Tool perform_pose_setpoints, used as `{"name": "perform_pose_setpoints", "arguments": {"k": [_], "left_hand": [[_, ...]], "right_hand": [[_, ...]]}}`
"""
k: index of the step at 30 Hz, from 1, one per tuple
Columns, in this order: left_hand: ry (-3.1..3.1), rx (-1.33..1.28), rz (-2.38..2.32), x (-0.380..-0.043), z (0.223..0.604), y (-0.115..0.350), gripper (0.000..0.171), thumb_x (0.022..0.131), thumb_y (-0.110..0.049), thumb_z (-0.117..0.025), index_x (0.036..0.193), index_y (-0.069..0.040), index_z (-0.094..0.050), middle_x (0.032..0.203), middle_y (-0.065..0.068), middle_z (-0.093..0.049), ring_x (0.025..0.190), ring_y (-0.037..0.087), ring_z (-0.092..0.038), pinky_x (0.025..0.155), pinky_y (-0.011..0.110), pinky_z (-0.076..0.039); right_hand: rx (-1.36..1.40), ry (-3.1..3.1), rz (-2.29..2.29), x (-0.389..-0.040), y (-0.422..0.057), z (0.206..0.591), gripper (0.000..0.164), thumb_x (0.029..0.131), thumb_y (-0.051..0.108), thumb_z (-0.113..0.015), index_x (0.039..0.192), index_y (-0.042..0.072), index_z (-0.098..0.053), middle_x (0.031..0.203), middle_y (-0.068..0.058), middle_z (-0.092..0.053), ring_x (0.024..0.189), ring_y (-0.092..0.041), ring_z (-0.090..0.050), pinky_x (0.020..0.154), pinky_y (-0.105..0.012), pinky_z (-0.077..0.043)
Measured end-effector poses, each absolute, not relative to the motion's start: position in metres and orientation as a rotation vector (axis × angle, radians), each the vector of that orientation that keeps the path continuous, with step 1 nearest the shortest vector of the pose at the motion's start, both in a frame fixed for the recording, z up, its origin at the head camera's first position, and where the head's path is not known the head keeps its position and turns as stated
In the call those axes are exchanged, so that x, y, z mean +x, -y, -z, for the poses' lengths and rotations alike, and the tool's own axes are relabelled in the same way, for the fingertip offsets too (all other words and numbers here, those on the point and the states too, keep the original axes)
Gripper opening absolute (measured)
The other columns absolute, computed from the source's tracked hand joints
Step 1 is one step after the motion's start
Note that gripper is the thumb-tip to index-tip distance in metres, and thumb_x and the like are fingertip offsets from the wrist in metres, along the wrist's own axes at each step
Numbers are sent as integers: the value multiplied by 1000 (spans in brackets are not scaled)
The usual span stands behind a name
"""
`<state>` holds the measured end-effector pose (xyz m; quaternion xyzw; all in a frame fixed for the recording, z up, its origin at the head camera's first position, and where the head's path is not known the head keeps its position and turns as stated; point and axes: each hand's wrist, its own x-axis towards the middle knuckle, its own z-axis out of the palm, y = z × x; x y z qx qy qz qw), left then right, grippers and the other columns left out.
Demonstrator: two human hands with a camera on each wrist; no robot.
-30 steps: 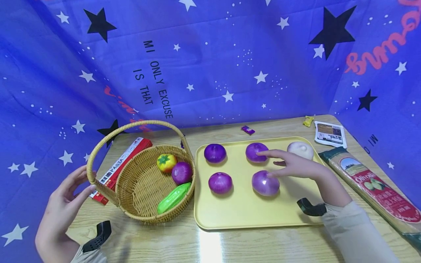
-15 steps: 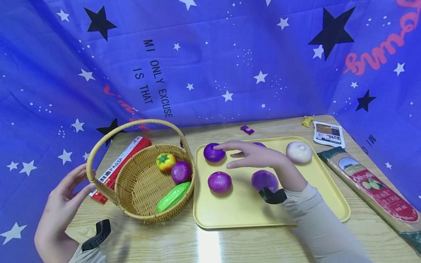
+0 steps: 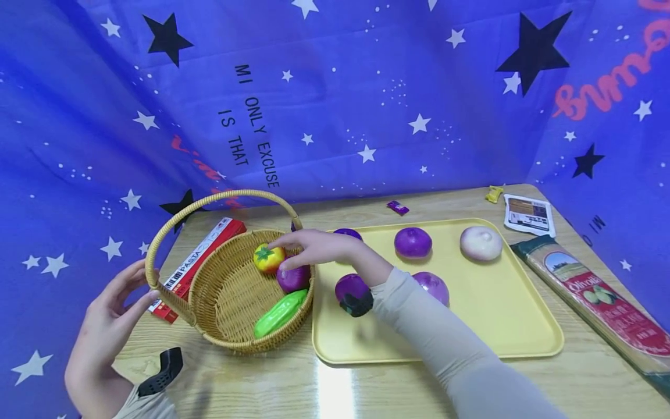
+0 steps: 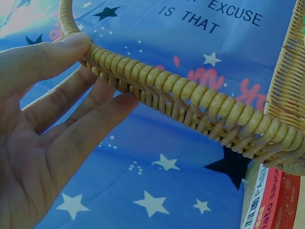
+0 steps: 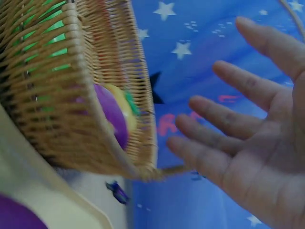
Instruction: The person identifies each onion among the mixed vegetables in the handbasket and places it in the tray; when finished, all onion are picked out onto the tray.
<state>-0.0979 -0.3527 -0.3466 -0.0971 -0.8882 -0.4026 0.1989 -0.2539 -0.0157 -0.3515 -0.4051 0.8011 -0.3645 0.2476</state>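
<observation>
My left hand (image 3: 104, 334) pinches the side of the wicker basket's arched handle (image 4: 171, 88), thumb on one face and fingers on the other. Over the right rim of the basket (image 3: 222, 302) hovers my right hand (image 3: 327, 247), fingers spread and nothing held, as the right wrist view shows. Inside the basket lie a yellow-red tomato (image 3: 268, 259), a purple onion (image 3: 293, 281) partly covered by my right hand, and a ridged green vegetable (image 3: 281, 314). The yellow tray (image 3: 497, 326) bears several purple onions (image 3: 413, 243) and a whitish onion (image 3: 480, 243); my right arm partly hides some.
Behind the basket is a red PASTA box (image 3: 206, 253). A long pasta bag (image 3: 586, 285) lies right of the tray, with a white packet (image 3: 528, 214) beyond. A yellow wrapped candy (image 3: 494, 194) and a purple one (image 3: 398, 207) lie behind the tray.
My right hand has swept left from above the tray's onions, across the tray, to over the basket's right side. My left hand keeps its hold on the handle.
</observation>
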Motion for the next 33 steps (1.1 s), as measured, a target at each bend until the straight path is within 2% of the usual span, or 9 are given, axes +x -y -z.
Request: {"name": "perform_pose_setpoints", "arguments": {"k": [3, 11, 17, 21, 26, 28, 33], "left_hand": [[2481, -275, 1116, -98, 347, 352, 59, 85, 8, -61, 140, -7, -44, 116, -30, -54, 108, -15, -51, 83, 0, -44], [2484, -269, 1118, -102, 344, 353, 57, 87, 5, -61, 139, -8, -45, 115, -30, -54, 108, -15, -51, 83, -1, -43], [2485, -261, 1125, -101, 344, 354, 57, 87, 5, -60, 140, -9, -44, 115, -30, -53, 107, -15, -50, 82, -1, -43], [2488, -263, 1131, -100, 344, 354, 57, 87, 4, -60, 140, -9, -44, 115, -31, -53, 108, -16, -50, 82, -1, -44], [2497, -263, 1124, -100, 343, 354, 56, 88, 3, -60, 140, -10, -44, 114, -31, -53, 108, -16, -49, 80, -1, -44], [2498, -261, 1123, -100, 343, 355, 55, 88, 2, -60, 140, -10, -44, 114, -31, -53, 107, -16, -49, 80, -1, -44], [2495, -259, 1135, -99, 345, 356, 56, 88, 3, -60, 140, -9, -44, 114, -31, -52, 108, -16, -49, 80, 0, -44]], "right_hand": [[-1127, -2227, 899, -263, 32, 357, 56, 90, 35, -62, 141, 21, -45, 147, -2, -42, 139, -20, -35, 114, -38, -32], [-1130, -2188, 873, -270, 50, 364, 53, 92, 31, -60, 140, 14, -46, 147, -6, -42, 131, -31, -45, 109, -35, -40], [-1167, -2080, 973, -261, 65, 358, 51, 93, 28, -59, 140, 14, -45, 147, -6, -42, 136, -26, -40, 110, -33, -39], [-1186, -2127, 927, -260, 72, 357, 52, 92, 31, -60, 140, 14, -46, 146, -6, -43, 133, -26, -44, 109, -31, -40], [-1110, -2258, 834, -264, 72, 360, 51, 92, 34, -59, 138, 16, -48, 147, -5, -43, 134, -25, -42, 112, -34, -37], [-1102, -2274, 800, -266, 73, 364, 51, 92, 33, -58, 138, 13, -47, 148, -7, -40, 137, -25, -38, 114, -35, -33], [-1059, -2238, 832, -264, 79, 369, 49, 92, 31, -58, 138, 15, -48, 148, -8, -40, 137, -25, -37, 114, -36, -33]]}}
